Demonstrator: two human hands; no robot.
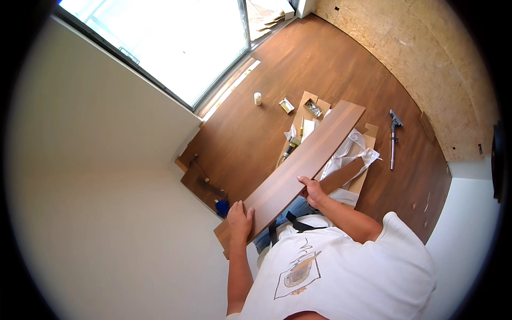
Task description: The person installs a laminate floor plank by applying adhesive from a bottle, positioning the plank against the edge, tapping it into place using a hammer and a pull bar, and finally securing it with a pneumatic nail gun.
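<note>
A long wood-look plank [320,146] lies diagonally across my front, from low at the left to upper right. My left hand [240,218] holds it near its lower left end, fingers over the edge. My right hand [312,190] grips the near edge closer to the middle, thumb on top. Beneath and beyond the plank are cardboard [368,138] with torn white plastic wrap [352,146], a power tool [292,146], a thin yellow-handled tool [301,127], a metal tray of small items [313,108] and a small box [286,105].
Wood floor [320,58] spreads ahead, holding a white cylinder [257,98], a vacuum wand [393,138] at right and a blue object [222,208] at left. A bright glass door [160,37] is upper left, white walls [96,224] flank me, and a chipboard wall [416,48] is at right.
</note>
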